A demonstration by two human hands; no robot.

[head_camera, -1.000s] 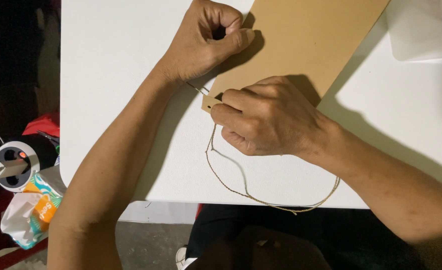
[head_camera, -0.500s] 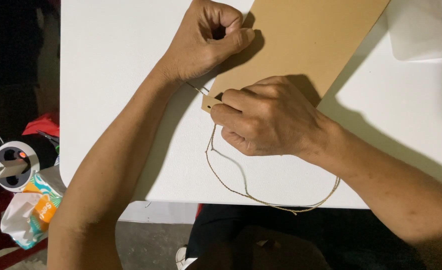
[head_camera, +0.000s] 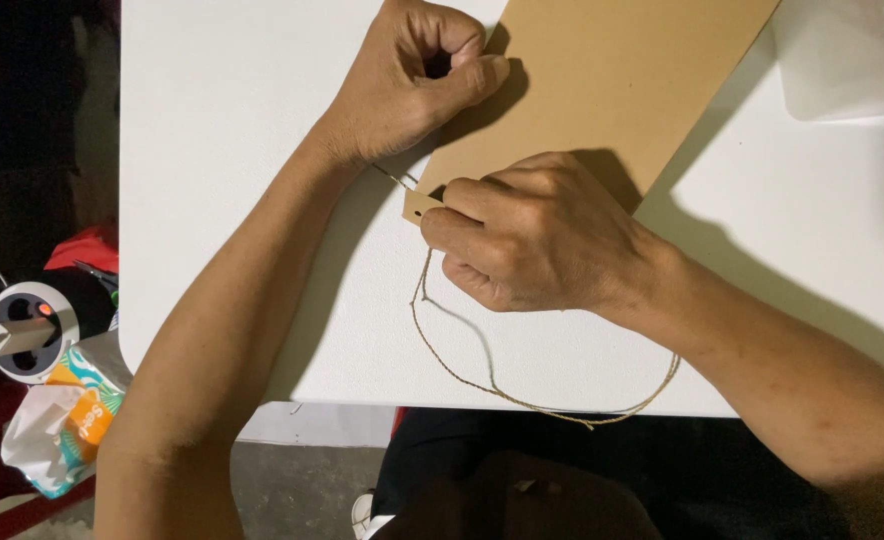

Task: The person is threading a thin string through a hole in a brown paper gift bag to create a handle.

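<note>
The left hand point(head_camera: 417, 75) is curled into a fist near the far edge of the white surface point(head_camera: 232, 180), its thumb and knuckles pressing down on the brown card sheet point(head_camera: 602, 80), which looks like a way of pinning the sheet so it cannot slide. The right hand point(head_camera: 537, 240) sits just nearer the front edge, its fingers pressed together and pinching the sheet's lower corner, where the thin twine point(head_camera: 462, 375) meets the card; holding the corner that tightly seems meant to steady it against the pull of the string. A short taut bit of the twine runs from that corner up toward the left wrist, while the rest droops in a loose loop across the surface and hangs a little over the front edge beneath the right forearm. The card is plain, flat, matte kraft brown, lying at a slant toward the far right corner; the twine is pale tan and rough. A translucent plastic container point(head_camera: 842, 60) stands at that far right corner.
</note>
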